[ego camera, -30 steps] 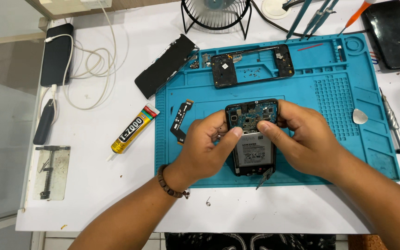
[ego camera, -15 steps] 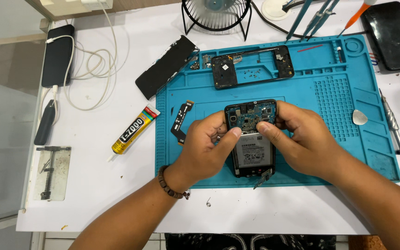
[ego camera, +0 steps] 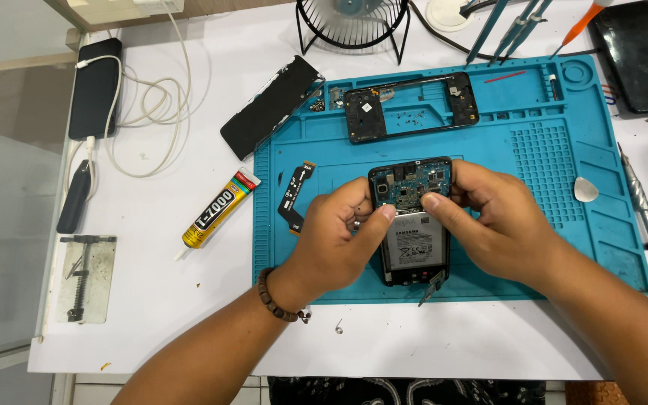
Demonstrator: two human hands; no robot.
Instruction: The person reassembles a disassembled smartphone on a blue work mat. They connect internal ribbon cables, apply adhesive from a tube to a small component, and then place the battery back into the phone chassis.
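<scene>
Head view: opened phone (ego camera: 414, 247) lengthwise toward the table's far edge on blue mat (ego camera: 564, 150), left hand (ego camera: 335, 244) and right hand (ego camera: 500, 225) fingers pinched close over its circuit board (ego camera: 408, 187), equally near.

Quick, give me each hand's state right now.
Left hand: closed on the left edge of the opened phone.
Right hand: gripping the phone's right side, fingertip on its circuit board.

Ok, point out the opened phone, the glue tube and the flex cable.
opened phone (ego camera: 414, 244), head view, on its battery
glue tube (ego camera: 215, 209), head view, mid-body
flex cable (ego camera: 292, 196), head view, middle of the strip
</scene>
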